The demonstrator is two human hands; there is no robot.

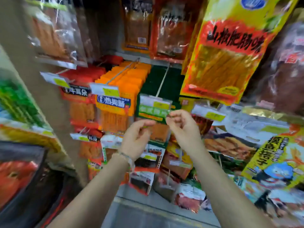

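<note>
Yellow and red, the biggest packet [230,51] hangs at the upper right of a crowded snack display and tilts toward the camera. Left of it and lower, a thick row of orange packets [121,86] sits on a peg, with a row of red packets [79,94] just beside it on the left. Between the orange row and the big yellow packet hangs the green packet [153,111], at the front end of a thin metal peg [162,79] that runs back into a dark gap.

Both hands are raised in front of this green packet. The left hand [136,139] is just below its lower edge, fingers curled inward with the tips close to the thumb. The right hand [182,125] is at its right side, fingers also curled, with the tips at the packet's right edge. Motion blur hides whether either hand actually pinches the packet or only touches it.

A small white and yellow price tag [156,102] sits over the top of the green packet. A thin beaded bracelet [125,157] circles the left wrist.
</note>
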